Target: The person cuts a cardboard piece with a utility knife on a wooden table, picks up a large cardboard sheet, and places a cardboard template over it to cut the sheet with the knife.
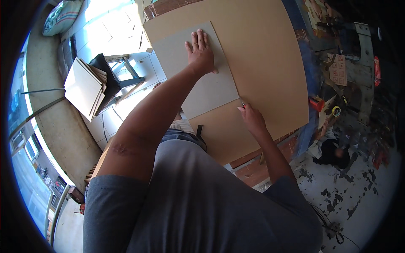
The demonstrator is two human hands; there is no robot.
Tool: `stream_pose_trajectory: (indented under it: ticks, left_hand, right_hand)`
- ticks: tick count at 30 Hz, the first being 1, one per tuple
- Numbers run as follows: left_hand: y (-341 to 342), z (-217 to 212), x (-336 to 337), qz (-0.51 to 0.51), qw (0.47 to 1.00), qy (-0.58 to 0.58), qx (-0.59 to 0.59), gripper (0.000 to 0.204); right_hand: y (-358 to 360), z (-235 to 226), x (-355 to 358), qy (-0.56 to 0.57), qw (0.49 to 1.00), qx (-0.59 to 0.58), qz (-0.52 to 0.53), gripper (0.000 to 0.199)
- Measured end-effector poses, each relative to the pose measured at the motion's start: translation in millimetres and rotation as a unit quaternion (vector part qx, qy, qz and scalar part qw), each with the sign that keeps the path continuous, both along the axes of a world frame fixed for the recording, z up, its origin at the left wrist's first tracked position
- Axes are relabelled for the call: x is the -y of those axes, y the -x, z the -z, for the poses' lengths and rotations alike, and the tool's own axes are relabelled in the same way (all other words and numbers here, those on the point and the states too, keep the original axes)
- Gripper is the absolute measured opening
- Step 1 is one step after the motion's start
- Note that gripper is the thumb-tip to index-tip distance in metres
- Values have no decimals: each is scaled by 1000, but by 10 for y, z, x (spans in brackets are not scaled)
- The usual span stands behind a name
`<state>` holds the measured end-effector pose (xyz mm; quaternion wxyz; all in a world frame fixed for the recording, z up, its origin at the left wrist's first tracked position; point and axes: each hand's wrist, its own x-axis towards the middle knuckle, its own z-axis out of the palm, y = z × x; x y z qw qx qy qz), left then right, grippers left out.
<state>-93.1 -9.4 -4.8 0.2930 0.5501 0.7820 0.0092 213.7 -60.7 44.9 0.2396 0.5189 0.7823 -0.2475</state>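
Note:
My left hand (200,55) lies flat with fingers spread on a grey rectangular board (211,88), pressing it onto a larger brown sheet (265,55). Close to the grey board's near right corner, my right hand (253,119) is closed around a slim pointed tool (242,102). The tool's tip meets the board's edge; most of its body is hidden by my fingers, so I cannot tell whether it is a knife or a pencil.
Several pale boards (84,88) lean on a stool (130,76) at the left. A black strip (199,131) lies at the sheet's near edge. Right of the table are a red object (316,103), a yellow-and-black round item (336,111) and a metal frame (365,76).

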Motion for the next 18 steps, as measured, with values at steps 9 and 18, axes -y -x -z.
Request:
stream_pose_trajectory:
  ticks: [9, 18]
  left_hand:
    - [3, -24, -1, 0, 1000, 8, 2, 159]
    - [-3, -49, -33, 2, 1000, 29, -4, 158]
  right_hand:
    - [-103, -197, 96, 40, 998, 35, 18, 51]
    - [614, -436, -562, -34, 993, -61, 94, 55]
